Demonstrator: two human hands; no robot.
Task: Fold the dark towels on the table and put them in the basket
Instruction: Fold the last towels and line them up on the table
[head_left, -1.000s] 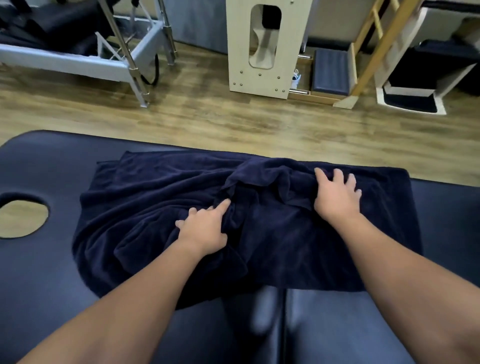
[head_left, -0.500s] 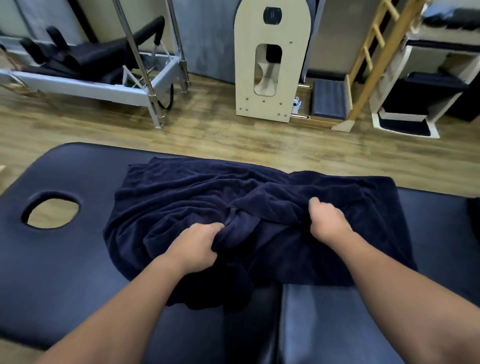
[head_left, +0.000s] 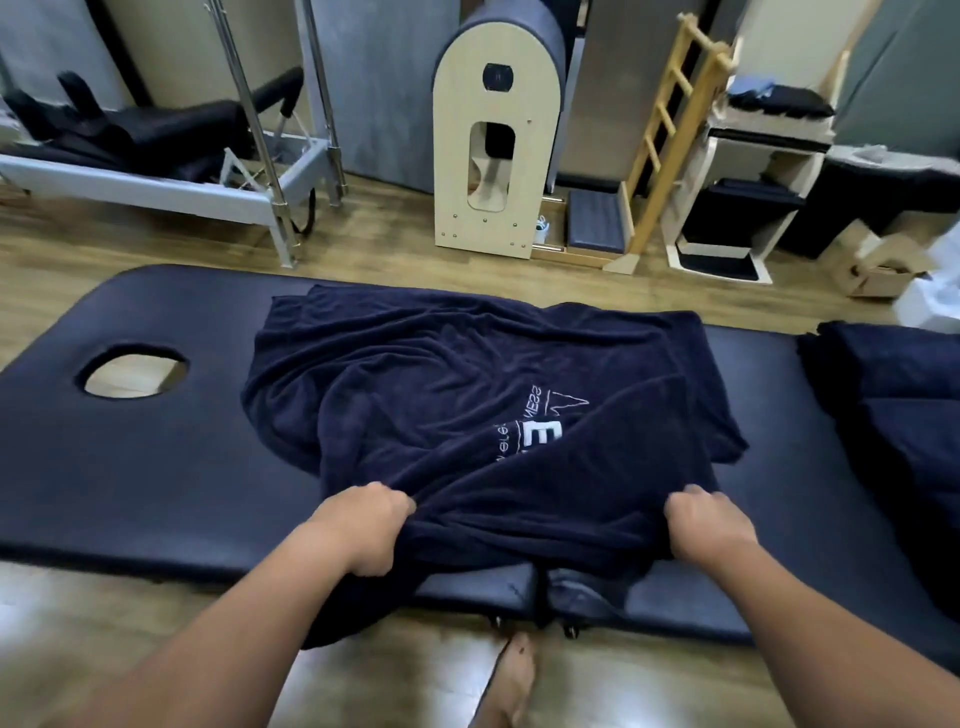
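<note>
A dark navy towel (head_left: 447, 374) with white embroidered lettering lies rumpled across the middle of the black massage table (head_left: 156, 467). Its near edge is pulled over the table's front edge. My left hand (head_left: 363, 525) is clenched on the towel's near edge at the left. My right hand (head_left: 709, 525) is clenched on the same edge further right. A stretched fold runs between the two hands. More dark towels (head_left: 893, 415) lie heaped at the table's right end. No basket is in view.
The table has an oval face hole (head_left: 132, 370) near its left end. Beyond it on the wooden floor stand a metal-framed exercise bed (head_left: 156, 182), a pale wooden barrel unit (head_left: 493, 156) and a wooden ladder (head_left: 670, 135). My bare foot (head_left: 511, 680) shows below the table.
Both hands have closed on the towel and drawn it toward me to the table's front edge. The view has pulled back, showing the lettering and the towel heap at right.
</note>
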